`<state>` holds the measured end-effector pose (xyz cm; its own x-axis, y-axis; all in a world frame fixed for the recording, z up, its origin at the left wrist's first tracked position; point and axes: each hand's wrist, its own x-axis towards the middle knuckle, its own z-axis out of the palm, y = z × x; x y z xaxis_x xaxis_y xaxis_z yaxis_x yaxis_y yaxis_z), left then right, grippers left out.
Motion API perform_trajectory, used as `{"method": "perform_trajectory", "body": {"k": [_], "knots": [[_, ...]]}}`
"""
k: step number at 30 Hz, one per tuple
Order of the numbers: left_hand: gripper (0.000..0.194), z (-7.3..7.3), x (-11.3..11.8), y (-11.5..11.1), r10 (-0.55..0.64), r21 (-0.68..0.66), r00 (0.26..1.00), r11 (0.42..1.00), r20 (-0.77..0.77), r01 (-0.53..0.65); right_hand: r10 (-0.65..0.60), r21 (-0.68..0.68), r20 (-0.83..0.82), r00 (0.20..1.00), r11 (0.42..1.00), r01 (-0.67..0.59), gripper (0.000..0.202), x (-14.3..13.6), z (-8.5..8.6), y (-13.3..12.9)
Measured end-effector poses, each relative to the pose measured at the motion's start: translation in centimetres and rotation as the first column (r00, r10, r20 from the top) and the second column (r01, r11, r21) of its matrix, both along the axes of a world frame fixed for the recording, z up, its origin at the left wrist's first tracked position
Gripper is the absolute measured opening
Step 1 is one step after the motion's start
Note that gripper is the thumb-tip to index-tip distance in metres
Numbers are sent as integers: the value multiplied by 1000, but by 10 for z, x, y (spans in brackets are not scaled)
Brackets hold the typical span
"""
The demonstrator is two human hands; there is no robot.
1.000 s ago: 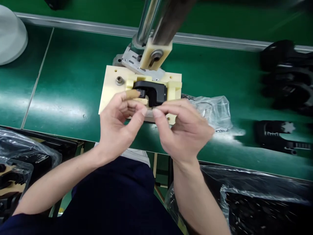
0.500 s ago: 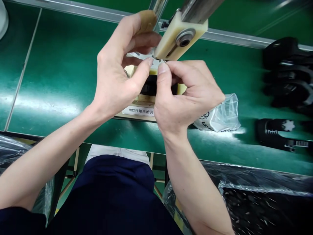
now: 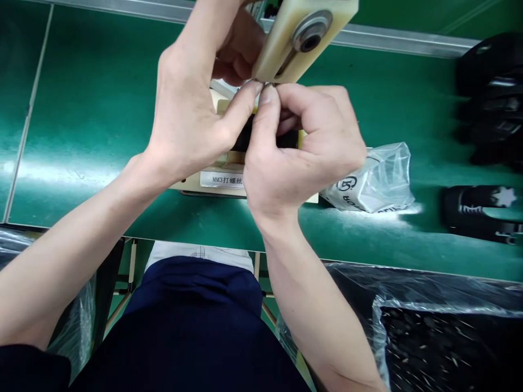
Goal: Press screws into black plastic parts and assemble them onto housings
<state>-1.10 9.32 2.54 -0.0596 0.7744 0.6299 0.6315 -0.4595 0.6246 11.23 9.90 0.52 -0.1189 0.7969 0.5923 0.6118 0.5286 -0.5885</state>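
A cream block [image 3: 272,57] with a round metal ring and a slot slants down from the top, above a cream fixture [image 3: 190,184] that bears a white label [image 3: 223,179]. My left hand [image 3: 183,109] is closed at the block's lower end, its thumb tip at the bottom edge and its fingers curled behind; what they hold is hidden. Right beside that thumb, my right hand [image 3: 302,136] pinches thumb against index finger under the block. Whatever sits in the pinch is too small to name. A black part in the fixture is mostly covered by my hands.
On the green table [image 3: 102,92] a clear printed plastic bag [image 3: 384,179] lies right of the fixture. Black parts [image 3: 469,209] are along the right side. Below the front edge at right stands a plastic-lined bin [image 3: 433,337] holding several small dark pieces.
The view has shifted, so the block and fixture appear higher. Both hands stay at the block's lower end. My left fingers have curled further behind it; my right hand keeps its pinch.
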Motion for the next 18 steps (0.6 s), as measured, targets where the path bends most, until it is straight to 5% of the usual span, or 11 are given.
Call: {"method": "perform_trajectory", "body": {"k": [7, 18], "knots": [[40, -3, 4, 2, 126, -7, 986, 992, -106, -127, -2, -11, 69, 998, 1000, 3, 35, 5, -5, 6], [12, -3, -6, 5, 52, 78, 988, 996, -143, -41, -52, 92, 14, 999, 994, 50, 14, 7, 20, 5]]}}
